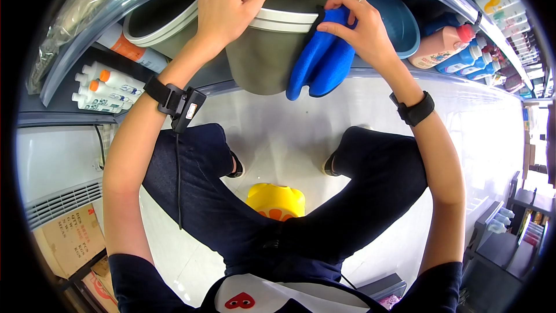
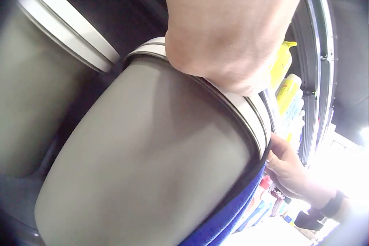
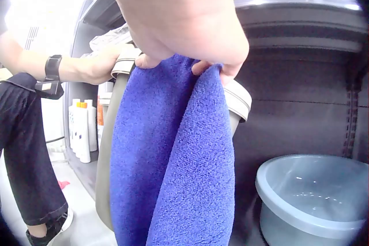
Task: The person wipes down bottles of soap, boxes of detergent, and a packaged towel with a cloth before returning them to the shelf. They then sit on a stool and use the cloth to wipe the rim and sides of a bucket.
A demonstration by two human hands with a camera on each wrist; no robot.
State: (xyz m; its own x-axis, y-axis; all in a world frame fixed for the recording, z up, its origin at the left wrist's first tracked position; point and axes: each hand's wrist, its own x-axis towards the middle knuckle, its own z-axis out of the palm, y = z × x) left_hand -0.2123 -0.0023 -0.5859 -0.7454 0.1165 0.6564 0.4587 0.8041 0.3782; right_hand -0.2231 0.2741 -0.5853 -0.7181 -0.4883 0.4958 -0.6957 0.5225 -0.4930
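A grey bin [image 1: 258, 58] with a double white rim stands at the front of the low shelf. My left hand [image 1: 227, 13] grips that rim on its left side, fingers curled over the edge. At the rim's right side my right hand [image 1: 364, 26] pinches the top of a blue towel [image 1: 323, 61]. The towel hangs in folds down the outside of the bin, its fuzzy weave plain in the right wrist view. In the left wrist view the bin's smooth wall [image 2: 144, 142] fills the middle, with the left hand [image 2: 230, 38] over its rim.
Left of the bin is a second grey bin [image 1: 153, 37]; a blue basin [image 1: 394, 17] sits to the right. Bottles [image 1: 107, 90] line the left, and a pink bottle [image 1: 440, 46] the right. The shelf's edge [image 1: 133, 0] arches above. A yellow stool [image 1: 275, 200] is beneath the person.
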